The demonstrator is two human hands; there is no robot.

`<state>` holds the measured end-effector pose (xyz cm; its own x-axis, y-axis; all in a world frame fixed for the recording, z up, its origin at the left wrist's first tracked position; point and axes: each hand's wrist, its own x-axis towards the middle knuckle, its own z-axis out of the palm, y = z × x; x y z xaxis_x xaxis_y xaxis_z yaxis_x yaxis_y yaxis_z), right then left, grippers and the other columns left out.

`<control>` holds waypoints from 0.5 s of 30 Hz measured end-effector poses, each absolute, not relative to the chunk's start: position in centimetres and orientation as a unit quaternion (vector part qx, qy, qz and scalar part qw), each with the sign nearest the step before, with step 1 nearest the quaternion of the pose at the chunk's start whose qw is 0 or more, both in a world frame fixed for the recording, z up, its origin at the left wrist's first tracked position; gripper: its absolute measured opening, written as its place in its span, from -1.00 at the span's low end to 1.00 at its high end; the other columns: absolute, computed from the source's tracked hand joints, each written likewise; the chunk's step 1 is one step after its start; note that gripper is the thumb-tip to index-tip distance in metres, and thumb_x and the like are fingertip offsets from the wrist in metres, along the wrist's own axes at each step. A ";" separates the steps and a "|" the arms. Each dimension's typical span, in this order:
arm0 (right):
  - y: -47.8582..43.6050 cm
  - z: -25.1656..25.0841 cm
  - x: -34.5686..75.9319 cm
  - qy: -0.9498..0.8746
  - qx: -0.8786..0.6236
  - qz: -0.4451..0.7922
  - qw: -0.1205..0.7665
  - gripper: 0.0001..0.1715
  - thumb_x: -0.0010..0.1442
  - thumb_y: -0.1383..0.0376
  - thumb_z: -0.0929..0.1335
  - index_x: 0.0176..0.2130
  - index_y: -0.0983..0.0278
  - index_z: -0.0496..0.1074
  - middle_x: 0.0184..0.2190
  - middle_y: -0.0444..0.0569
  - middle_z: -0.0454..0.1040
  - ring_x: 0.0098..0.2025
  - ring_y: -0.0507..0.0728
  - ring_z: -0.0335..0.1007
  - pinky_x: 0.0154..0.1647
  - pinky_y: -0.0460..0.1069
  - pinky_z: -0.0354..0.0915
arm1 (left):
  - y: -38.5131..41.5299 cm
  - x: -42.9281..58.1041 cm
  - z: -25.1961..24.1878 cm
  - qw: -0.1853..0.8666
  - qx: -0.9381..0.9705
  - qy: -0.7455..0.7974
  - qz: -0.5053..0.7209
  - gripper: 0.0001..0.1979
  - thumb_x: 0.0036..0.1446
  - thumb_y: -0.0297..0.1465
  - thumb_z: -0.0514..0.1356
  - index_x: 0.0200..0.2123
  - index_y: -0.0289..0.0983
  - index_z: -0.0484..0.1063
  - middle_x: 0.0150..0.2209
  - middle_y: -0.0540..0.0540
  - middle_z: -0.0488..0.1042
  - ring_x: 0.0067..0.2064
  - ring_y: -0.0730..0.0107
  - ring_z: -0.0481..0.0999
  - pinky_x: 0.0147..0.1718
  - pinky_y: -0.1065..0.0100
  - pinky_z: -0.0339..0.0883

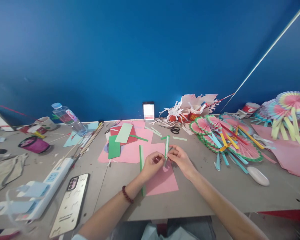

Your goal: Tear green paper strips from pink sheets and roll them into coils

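Observation:
A narrow green-and-white paper strip (167,145) stands upright between my hands, above a pink paper sheet (163,181). My left hand (153,164) is closed in a pinch at the strip's lower end. From the other side, my right hand (182,160) grips the same strip between thumb and fingers. Exactly what the fingertips cover is hidden. Along the pink sheet's left edge runs a green and pale green band (141,156), partly behind my left wrist. Several loose pale green strips (179,138) lie beyond my hands.
Black-handled scissors (175,130) lie behind the strips. Folded paper fans (230,136) and a white oval object (258,176) are at right. Green card (114,147) lies at left, with a phone (71,203), a power strip (52,186) and a water bottle (70,118).

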<state>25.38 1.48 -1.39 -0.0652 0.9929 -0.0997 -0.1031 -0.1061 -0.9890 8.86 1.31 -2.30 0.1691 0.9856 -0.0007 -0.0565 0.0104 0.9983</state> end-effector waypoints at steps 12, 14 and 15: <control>1.5 -2.7 25.9 -0.674 -0.477 0.252 0.505 -0.76 0.24 0.15 0.39 -0.33 0.22 0.61 -0.35 0.02 0.65 -0.39 0.12 0.53 -0.32 0.01 0.47 | 1.6 9.0 -2.9 0.563 0.492 0.444 0.494 -0.75 -0.11 -0.21 0.45 -0.45 -0.28 0.62 -0.45 -0.10 0.59 -0.46 0.41 0.45 -0.42 0.38 0.32; 1.5 -2.7 25.9 -0.692 -0.464 0.221 0.507 -0.76 0.26 0.19 0.37 -0.33 0.21 0.63 -0.34 0.02 0.66 -0.41 0.12 0.53 -0.36 0.00 0.48 | 1.7 8.9 -3.1 0.548 0.502 0.445 0.500 -0.75 -0.10 -0.21 0.43 -0.45 -0.28 0.62 -0.42 -0.11 0.60 -0.45 0.41 0.45 -0.43 0.38 0.32; 1.5 -2.8 25.9 -0.698 -0.459 0.207 0.508 -0.77 0.27 0.21 0.37 -0.32 0.21 0.63 -0.33 0.02 0.66 -0.41 0.12 0.54 -0.37 0.00 0.48 | 1.7 8.9 -3.2 0.540 0.507 0.444 0.503 -0.76 -0.09 -0.21 0.43 -0.45 -0.28 0.63 -0.41 -0.12 0.60 -0.44 0.41 0.46 -0.43 0.38 0.32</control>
<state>25.93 1.50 -2.79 -0.0617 0.8521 0.5197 0.4307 0.4924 -0.7563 8.90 1.72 -3.17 0.0991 0.9946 0.0303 -0.0927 -0.0211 0.9955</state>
